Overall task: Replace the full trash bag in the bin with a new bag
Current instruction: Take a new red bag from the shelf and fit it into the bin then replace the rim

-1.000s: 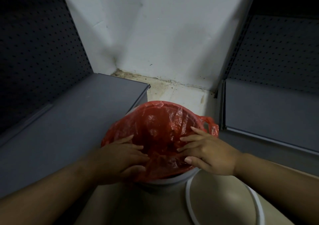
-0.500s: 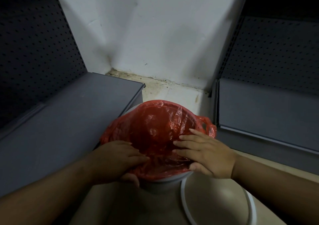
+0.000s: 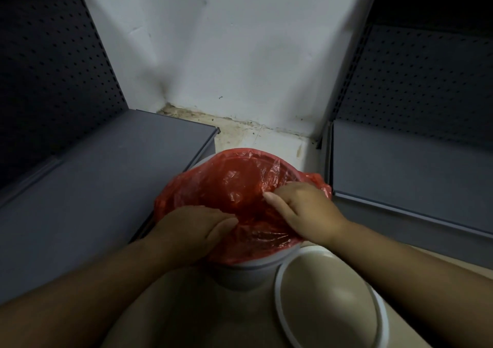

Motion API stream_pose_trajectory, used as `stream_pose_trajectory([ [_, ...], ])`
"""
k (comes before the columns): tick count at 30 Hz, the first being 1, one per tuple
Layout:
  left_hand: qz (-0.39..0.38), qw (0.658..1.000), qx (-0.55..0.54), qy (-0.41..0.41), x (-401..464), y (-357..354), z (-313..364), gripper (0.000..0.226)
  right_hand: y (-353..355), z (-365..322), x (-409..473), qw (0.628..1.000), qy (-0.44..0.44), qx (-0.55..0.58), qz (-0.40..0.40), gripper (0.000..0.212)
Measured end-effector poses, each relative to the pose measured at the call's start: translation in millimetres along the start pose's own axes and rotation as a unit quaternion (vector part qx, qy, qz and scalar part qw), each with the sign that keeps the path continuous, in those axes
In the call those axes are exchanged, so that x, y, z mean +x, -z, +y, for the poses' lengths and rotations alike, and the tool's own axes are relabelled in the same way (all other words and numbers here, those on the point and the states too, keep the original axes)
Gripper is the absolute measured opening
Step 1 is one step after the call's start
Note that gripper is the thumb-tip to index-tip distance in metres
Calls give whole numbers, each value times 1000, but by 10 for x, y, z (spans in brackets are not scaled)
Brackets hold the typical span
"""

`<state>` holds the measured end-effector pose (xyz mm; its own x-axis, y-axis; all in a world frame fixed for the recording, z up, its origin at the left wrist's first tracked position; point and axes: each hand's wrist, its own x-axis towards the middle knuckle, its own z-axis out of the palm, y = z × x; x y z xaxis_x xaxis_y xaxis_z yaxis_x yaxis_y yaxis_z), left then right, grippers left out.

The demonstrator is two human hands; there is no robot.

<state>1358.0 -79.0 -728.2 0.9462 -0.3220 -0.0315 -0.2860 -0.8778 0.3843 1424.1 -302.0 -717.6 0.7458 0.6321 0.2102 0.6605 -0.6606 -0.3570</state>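
A red plastic bag (image 3: 234,184) lines a round grey bin (image 3: 248,273) on the floor, its mouth folded over the rim. My left hand (image 3: 192,230) lies on the bag's near left edge, fingers together, pressing the plastic against the rim. My right hand (image 3: 301,208) rests on the bag's right side with fingers curled into the plastic inside the opening. One red handle loop (image 3: 320,184) sticks out behind my right hand. The bin's inside is hidden under the bag.
A white ring (image 3: 330,299) lies on the beige floor just right of the bin. Grey shelf bases (image 3: 80,192) (image 3: 410,171) with dark pegboard backs flank the bin on both sides. A white wall (image 3: 226,54) stands behind.
Both hands have shifted on the bag: the right hand's fingers curled into the plastic and moved further into the opening, the left hand slid toward the near rim. The view moved slightly.
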Motion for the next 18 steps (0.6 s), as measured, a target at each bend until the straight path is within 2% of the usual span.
stream_pose_trajectory([
  [4,24,999,42,-15,-24,-115,124,112,-149,-173,64,988,-83,-81,-106,47],
  [6,54,993,100,-41,-38,-155,117,95,-215,-193,-26,983,-87,-106,-118,51],
  [9,114,978,158,-70,-50,-210,35,71,-232,-193,-133,991,-70,-96,-60,65],
  [14,121,969,190,-104,-41,-276,-38,71,-313,-132,-236,994,-45,-68,67,60],
  [18,103,956,238,-135,-87,-320,-93,69,-350,-96,-326,993,-28,-69,92,58],
])
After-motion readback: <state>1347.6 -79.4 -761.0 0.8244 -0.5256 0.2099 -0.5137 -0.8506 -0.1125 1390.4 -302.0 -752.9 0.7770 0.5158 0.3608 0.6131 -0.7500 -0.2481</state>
